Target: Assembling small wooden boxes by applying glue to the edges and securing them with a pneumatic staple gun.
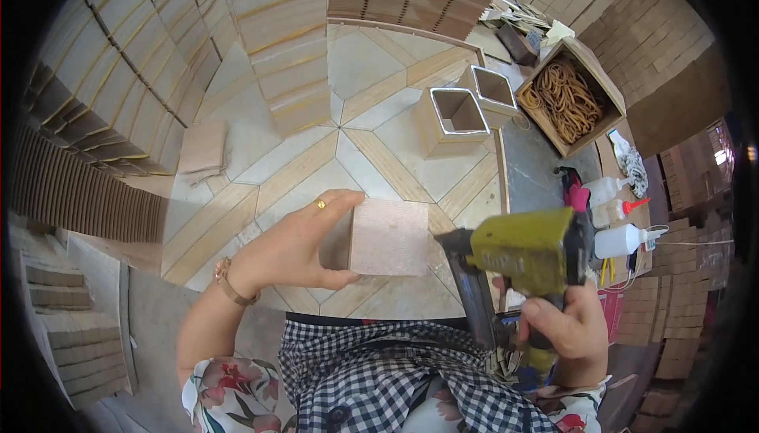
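left grip (299, 242) clasps wooden box (389, 237), just right of it on bench (296, 188); thumb near, fingers far, presumably to steady it. right grip (563, 324) clenched round green nail gun (523, 251), nose box's right side, likely sparing left fingers.

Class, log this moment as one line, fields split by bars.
left hand: holding pale square wooden box | right hand: gripping olive-green, black nail gun | gun nose: right of box, apart
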{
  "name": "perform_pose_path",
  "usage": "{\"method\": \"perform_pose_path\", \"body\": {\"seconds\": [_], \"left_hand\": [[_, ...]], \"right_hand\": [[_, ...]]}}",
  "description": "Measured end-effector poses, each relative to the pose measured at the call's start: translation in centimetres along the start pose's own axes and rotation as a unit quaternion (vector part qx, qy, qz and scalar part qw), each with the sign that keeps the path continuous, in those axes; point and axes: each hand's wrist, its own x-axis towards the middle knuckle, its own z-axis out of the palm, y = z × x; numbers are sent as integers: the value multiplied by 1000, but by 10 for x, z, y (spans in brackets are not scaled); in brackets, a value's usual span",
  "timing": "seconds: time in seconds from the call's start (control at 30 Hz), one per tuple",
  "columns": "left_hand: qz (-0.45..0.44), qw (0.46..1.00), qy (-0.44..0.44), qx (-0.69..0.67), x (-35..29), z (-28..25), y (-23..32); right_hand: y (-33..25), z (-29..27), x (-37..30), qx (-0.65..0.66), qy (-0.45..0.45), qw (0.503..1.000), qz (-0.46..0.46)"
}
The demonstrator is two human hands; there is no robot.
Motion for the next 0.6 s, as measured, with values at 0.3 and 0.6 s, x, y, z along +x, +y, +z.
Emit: {"method": "perform_pose_path", "body": {"seconds": [0.3, 0.6], "left_hand": [[15, 998, 28, -45, 0, 10, -12], [-14, 998, 9, -53, 1, 9, -13]], "right_hand": [[-4, 0, 47, -33, -23, 999, -31], [-7, -2, 53, -68, -29, 997, -26]]}}
